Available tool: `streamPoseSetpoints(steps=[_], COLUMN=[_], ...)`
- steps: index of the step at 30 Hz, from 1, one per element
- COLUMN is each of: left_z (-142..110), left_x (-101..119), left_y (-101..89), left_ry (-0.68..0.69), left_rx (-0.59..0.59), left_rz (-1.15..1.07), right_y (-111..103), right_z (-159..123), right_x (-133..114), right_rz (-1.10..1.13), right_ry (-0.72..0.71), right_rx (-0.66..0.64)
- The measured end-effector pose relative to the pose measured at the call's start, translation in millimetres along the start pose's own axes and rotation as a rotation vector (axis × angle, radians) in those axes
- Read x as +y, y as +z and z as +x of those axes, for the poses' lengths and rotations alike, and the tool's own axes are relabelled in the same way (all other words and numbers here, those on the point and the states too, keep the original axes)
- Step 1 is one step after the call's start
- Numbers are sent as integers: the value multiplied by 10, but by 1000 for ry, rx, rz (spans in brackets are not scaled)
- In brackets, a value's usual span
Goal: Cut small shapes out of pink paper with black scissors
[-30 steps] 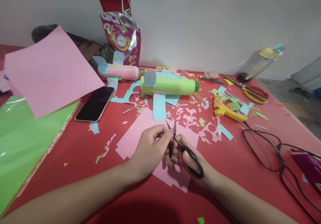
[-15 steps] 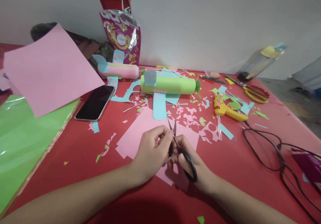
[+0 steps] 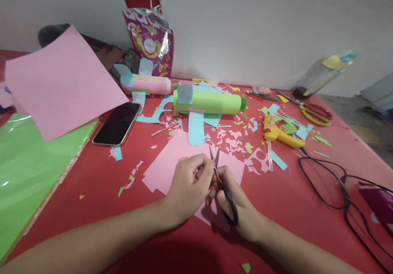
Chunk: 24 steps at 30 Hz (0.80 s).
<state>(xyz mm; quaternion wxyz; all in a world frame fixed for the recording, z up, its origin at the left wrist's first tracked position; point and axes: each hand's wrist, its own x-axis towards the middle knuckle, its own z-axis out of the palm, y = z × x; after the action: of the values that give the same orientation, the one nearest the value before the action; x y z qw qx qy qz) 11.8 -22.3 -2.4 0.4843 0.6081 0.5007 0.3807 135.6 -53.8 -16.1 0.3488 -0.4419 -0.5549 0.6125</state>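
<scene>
My right hand (image 3: pixel 238 206) grips black-handled scissors (image 3: pixel 231 208), its fingers in the loops. Their blades point away from me and stand slightly apart. Pinched between thumb and finger of my left hand (image 3: pixel 192 184) is a tiny pink paper piece (image 3: pixel 213 164), right at the blades. Both hands are close together above pink paper sheets (image 3: pixel 166 163) on the red table. Just beyond lies a green paper-wrapped bottle (image 3: pixel 215 103) with light-blue paper fins (image 3: pixel 196 131). Behind it on the left is a similar pink-wrapped bottle (image 3: pixel 153 85) with blue fins.
A phone (image 3: pixel 117 123) and large pink sheet (image 3: pixel 64 81) lie left. Right are a yellow glue gun (image 3: pixel 282 137) with a black cord (image 3: pixel 344 180), larger scissors (image 3: pixel 313 112) and a tilted clear bottle (image 3: pixel 319 77). Paper scraps (image 3: pixel 230 141) are scattered mid-table. A snack bag (image 3: pixel 150 41) stands behind.
The scissor blades have opened a little wider, and the handle has turned slightly in my right hand. My left hand keeps its pinch. The whole view has shifted slightly.
</scene>
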Motion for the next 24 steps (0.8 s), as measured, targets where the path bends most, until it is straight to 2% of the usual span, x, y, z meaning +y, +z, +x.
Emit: streamPoseSetpoints(steps=[8,24], left_z=[-2,-23], left_x=[-15,-30], left_y=[7,18], left_ry=[32,10], left_rx=[-5,-26], left_rz=[55,98], right_y=[3,8], right_z=[-17,-31], right_x=[50,66], right_rz=[-97,-116], right_ry=[-9,-20], right_rx=[18,13])
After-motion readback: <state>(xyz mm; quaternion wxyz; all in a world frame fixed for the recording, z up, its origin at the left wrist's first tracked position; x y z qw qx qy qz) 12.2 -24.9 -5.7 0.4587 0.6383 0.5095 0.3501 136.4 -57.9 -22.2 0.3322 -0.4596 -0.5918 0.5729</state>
